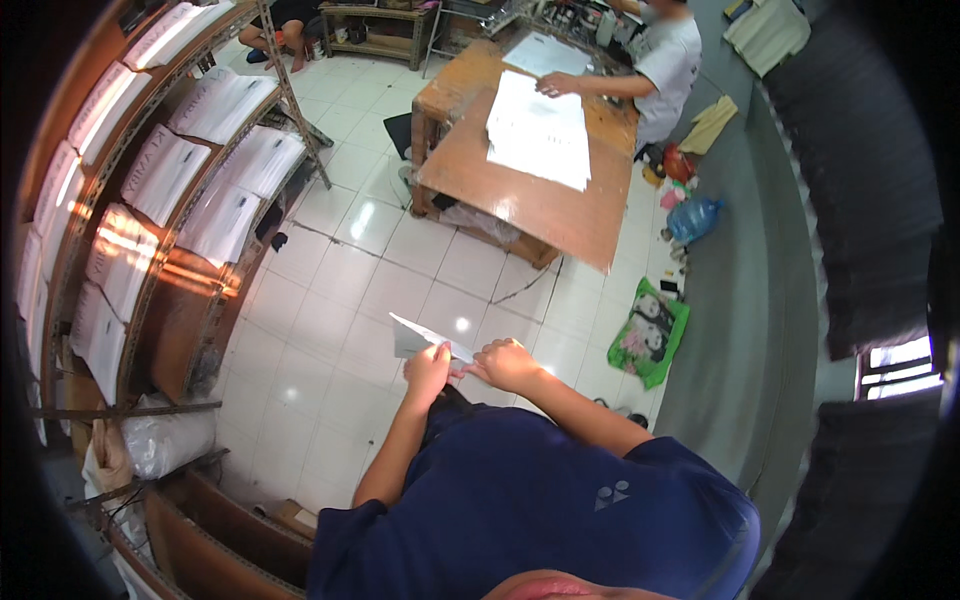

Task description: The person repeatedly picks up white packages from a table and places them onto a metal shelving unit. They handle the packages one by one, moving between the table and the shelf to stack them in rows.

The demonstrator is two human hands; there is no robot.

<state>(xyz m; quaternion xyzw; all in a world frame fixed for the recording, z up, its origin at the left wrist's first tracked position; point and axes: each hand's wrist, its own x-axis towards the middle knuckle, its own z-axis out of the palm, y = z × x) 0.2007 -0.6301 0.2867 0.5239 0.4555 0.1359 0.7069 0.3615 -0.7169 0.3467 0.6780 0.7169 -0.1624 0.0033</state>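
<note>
In front of my body I hold a folded white paper [412, 338] at about waist height. My left hand [430, 370] is closed on its lower part, with the thumb lying on top. At the paper's right end, my right hand [507, 364] has its fingers curled in and pressed at the edge. Both hands are close together, almost touching. The paper's pointed end sticks out to the far left, and its lower part is hidden behind my left hand.
Shelves [160, 260] with stacked printed sheets line the left. Ahead stands a wooden table [540, 215] bearing a paper stack [540, 135], with a person [668, 70] reaching over it. A green bag [648, 335] and blue water jug [693, 218] sit by the right wall.
</note>
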